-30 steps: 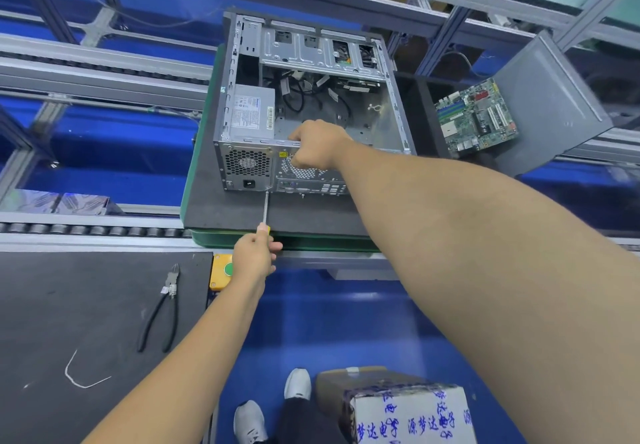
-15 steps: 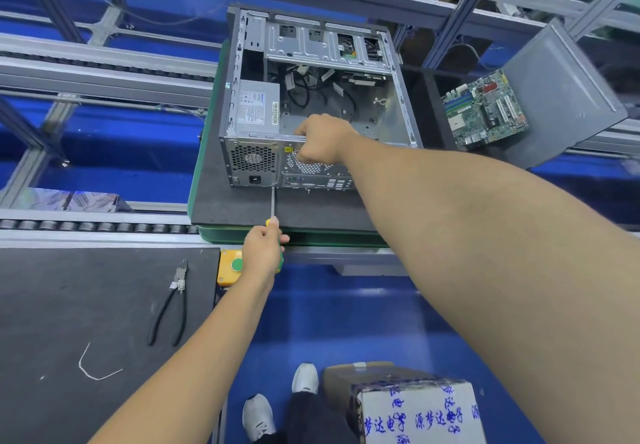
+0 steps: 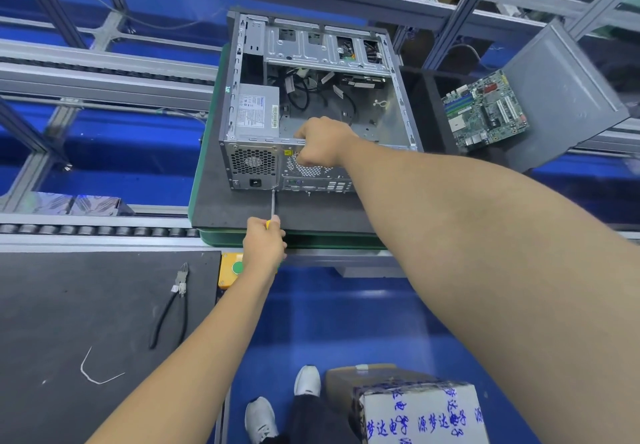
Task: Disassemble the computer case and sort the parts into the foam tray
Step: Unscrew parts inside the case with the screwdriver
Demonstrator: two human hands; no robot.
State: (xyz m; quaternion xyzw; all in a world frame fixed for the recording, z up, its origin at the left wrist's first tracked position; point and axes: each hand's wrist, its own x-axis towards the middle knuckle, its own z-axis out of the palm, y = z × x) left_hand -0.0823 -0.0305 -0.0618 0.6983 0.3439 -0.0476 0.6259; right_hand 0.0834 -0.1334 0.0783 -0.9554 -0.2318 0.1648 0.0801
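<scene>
Bench clutter, near left and near right

Black-handled pliers [image 3: 172,308] lie on the dark mat [image 3: 69,305] beside a white wire scrap [image 3: 95,372]; a taped cardboard box [image 3: 412,409] sits near right.

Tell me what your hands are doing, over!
Left hand grips screwdriver, tip at case rear panel. Right hand grips case's top rear edge. Motherboard already out, right of case. Nothing blocking.

Case [image 3: 381,124]: grey steel, side open, lying flat on a dark mat, rear panel nearest. Power supply [image 3: 256,111] fitted inside. Motherboard [image 3: 485,111] lies apart, right.
</scene>
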